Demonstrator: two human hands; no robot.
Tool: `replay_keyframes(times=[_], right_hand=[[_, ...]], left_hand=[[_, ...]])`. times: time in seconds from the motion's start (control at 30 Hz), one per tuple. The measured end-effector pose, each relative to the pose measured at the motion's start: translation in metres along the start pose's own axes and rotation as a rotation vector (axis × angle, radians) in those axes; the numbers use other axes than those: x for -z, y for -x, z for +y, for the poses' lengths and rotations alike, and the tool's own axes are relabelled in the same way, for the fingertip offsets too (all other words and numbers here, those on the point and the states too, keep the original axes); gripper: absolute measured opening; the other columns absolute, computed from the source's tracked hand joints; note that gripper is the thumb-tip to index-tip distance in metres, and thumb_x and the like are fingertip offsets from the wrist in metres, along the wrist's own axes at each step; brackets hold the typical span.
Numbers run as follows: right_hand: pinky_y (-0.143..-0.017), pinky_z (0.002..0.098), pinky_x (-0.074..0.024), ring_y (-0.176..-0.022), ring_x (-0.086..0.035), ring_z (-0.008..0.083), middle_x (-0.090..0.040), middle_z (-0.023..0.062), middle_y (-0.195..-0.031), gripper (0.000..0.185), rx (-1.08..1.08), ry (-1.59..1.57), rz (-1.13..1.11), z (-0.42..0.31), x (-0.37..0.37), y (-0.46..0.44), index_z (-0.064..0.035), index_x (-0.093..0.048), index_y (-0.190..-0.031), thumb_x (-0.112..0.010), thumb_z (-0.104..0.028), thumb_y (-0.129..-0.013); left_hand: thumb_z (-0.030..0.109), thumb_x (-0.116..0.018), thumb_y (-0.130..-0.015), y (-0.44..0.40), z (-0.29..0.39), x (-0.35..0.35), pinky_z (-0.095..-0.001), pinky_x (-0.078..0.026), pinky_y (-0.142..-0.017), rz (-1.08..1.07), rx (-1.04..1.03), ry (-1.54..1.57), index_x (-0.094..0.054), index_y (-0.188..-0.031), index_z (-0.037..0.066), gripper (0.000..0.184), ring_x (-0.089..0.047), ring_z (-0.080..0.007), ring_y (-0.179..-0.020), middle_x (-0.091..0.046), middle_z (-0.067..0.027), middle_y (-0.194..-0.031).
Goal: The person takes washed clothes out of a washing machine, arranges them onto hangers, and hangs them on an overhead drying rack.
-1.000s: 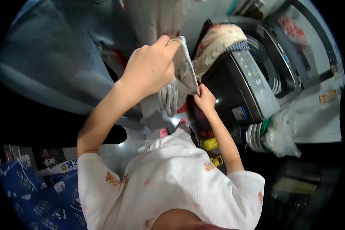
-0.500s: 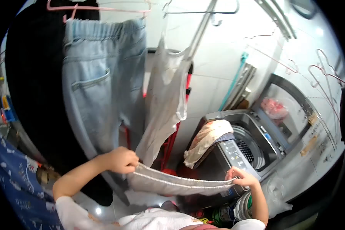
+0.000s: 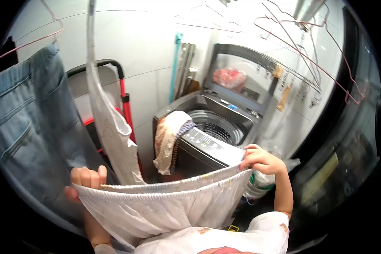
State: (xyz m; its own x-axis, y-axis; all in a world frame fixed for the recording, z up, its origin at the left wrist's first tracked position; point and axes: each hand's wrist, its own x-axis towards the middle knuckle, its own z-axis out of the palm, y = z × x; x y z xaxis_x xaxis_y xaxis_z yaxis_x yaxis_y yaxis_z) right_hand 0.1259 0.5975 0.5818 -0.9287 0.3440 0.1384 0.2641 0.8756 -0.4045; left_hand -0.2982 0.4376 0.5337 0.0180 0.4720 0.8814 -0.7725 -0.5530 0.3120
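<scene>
A thin white garment with a gathered elastic waistband (image 3: pixel 169 207) stretches across the front of the head view; whether it is trousers, shorts or a skirt cannot be told. My left hand (image 3: pixel 89 180) is closed around one end of the waistband, in front of the hanging light-blue jeans (image 3: pixel 34 114). At the other end, my right hand (image 3: pixel 261 160) pinches the band, near the front corner of the washing machine (image 3: pixel 207 146). Between my hands the opening gapes a little, and the fabric hangs toward my body. Just behind the band hangs a white sleeveless top (image 3: pixel 110 131).
The washing machine's lid (image 3: pixel 245 72) stands raised, with a patterned cloth (image 3: pixel 171 137) draped over its front left edge. Wire hangers (image 3: pixel 313 63) hang at upper right. A red-and-black folding frame (image 3: pixel 125 99) and a turquoise pole (image 3: pixel 175 67) lean at the wall.
The view has turned to the right, so the jeans and top now sit farther left. The white garment is held higher and nearer, its waistband drawn wider between both hands.
</scene>
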Motion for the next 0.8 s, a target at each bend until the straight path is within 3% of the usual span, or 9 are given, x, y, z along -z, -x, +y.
replay_keyframes(times=[0.1, 0.3, 0.4, 0.47, 0.53, 0.63, 0.67, 0.73, 0.8], right_hand=[[-0.096, 0.0376, -0.0267, -0.083, -0.051, 0.0204, -0.057, 0.0036, -0.079, 0.024, 0.015, -0.105, 0.021, 0.009, -0.002, 0.023, -0.0053, -0.064, -0.081, -0.045, 0.002, -0.067], [-0.089, 0.0353, -0.0363, -0.093, -0.052, 0.024, -0.058, 0.0087, -0.092, 0.019, -0.13, -0.051, -0.015, -0.022, 0.008, 0.026, -0.004, -0.06, -0.093, -0.05, -0.006, -0.076], [-0.082, 0.0334, -0.0425, -0.092, -0.054, 0.0179, -0.056, 0.0057, -0.106, 0.036, -0.161, 0.154, 0.446, -0.009, 0.046, 0.032, -0.0061, -0.052, -0.11, -0.059, -0.006, -0.075], [-0.086, 0.0324, -0.0418, -0.093, -0.053, 0.0188, -0.054, 0.0082, -0.109, 0.048, -0.366, 0.216, 0.663, 0.011, 0.078, 0.022, -0.0054, -0.045, -0.119, -0.06, -0.01, -0.074], [-0.079, 0.0287, -0.0414, -0.094, -0.051, 0.0152, -0.049, 0.0068, -0.117, 0.056, -0.368, 0.462, 0.719, 0.041, 0.109, -0.002, -0.0052, -0.038, -0.125, -0.06, -0.01, -0.074], [-0.09, 0.0305, -0.0399, -0.111, -0.044, 0.0221, -0.037, 0.014, -0.131, 0.068, -0.276, 0.501, 0.745, 0.092, 0.159, -0.064, -0.0068, -0.029, -0.133, -0.063, -0.016, -0.075], [-0.093, 0.0351, -0.0394, -0.108, -0.049, 0.0289, -0.036, 0.0214, -0.13, 0.073, -0.361, 0.51, 0.773, 0.085, 0.174, -0.089, -0.0026, -0.027, -0.133, -0.062, -0.028, -0.074], [-0.083, 0.0339, -0.0471, -0.097, -0.056, 0.0279, -0.039, 0.021, -0.127, 0.074, -0.309, 0.824, 1.021, 0.139, 0.229, -0.136, -0.0007, -0.027, -0.133, -0.062, -0.029, -0.074], [-0.069, 0.0314, -0.0507, -0.086, -0.06, 0.0254, -0.037, 0.0207, -0.13, 0.073, -0.362, 0.314, 1.146, 0.13, 0.259, -0.173, 0.0027, -0.025, -0.132, -0.061, -0.03, -0.077]], left_hand=[[0.011, -0.054, -0.067, -0.018, -0.011, 0.009, -0.0308, -0.033, -0.062, 0.019, 0.059, -0.011, -0.042, -0.048, 0.008, 0.023, -0.033, -0.0138, -0.037, -0.04, -0.0037, -0.041], [0.011, -0.056, -0.062, -0.039, -0.049, 0.005, -0.031, -0.022, -0.038, 0.048, 0.233, -0.202, -0.034, -0.045, 0.005, 0.028, -0.026, -0.0151, -0.035, -0.033, -0.0053, -0.04], [0.012, -0.057, -0.062, -0.044, -0.065, 0.001, -0.0302, -0.019, -0.037, 0.047, 0.259, -0.206, -0.033, -0.045, 0.004, 0.03, -0.025, -0.0143, -0.035, -0.032, -0.005, -0.04], [0.012, -0.057, -0.062, -0.046, -0.07, -0.003, -0.029, -0.019, -0.038, 0.048, 0.319, -0.218, -0.033, -0.045, 0.004, 0.03, -0.025, -0.0136, -0.036, -0.032, -0.0051, -0.04], [0.013, -0.056, -0.061, -0.044, -0.078, 0.003, -0.0284, -0.019, -0.038, 0.058, 0.346, -0.238, -0.032, -0.045, 0.004, 0.03, -0.024, -0.0132, -0.037, -0.032, -0.0049, -0.041], [0.013, -0.054, -0.062, -0.041, -0.085, 0.008, -0.0273, -0.019, -0.039, 0.128, 0.398, -0.263, -0.032, -0.046, 0.004, 0.029, -0.023, -0.0117, -0.038, -0.03, -0.0031, -0.042], [0.013, -0.054, -0.062, -0.04, -0.085, 0.01, -0.0273, -0.018, -0.039, 0.157, 0.411, -0.272, -0.032, -0.046, 0.004, 0.029, -0.023, -0.0114, -0.038, -0.03, -0.0029, -0.042], [0.013, -0.053, -0.062, -0.039, -0.084, 0.016, -0.027, -0.019, -0.039, 0.195, 0.413, -0.303, -0.032, -0.046, 0.005, 0.028, -0.024, -0.0106, -0.039, -0.03, -0.0019, -0.042], [0.013, -0.053, -0.062, -0.037, -0.078, 0.018, -0.0269, -0.019, -0.04, 0.245, 0.405, -0.348, -0.032, -0.046, 0.005, 0.027, -0.024, -0.0105, -0.039, -0.03, -0.0017, -0.042]])
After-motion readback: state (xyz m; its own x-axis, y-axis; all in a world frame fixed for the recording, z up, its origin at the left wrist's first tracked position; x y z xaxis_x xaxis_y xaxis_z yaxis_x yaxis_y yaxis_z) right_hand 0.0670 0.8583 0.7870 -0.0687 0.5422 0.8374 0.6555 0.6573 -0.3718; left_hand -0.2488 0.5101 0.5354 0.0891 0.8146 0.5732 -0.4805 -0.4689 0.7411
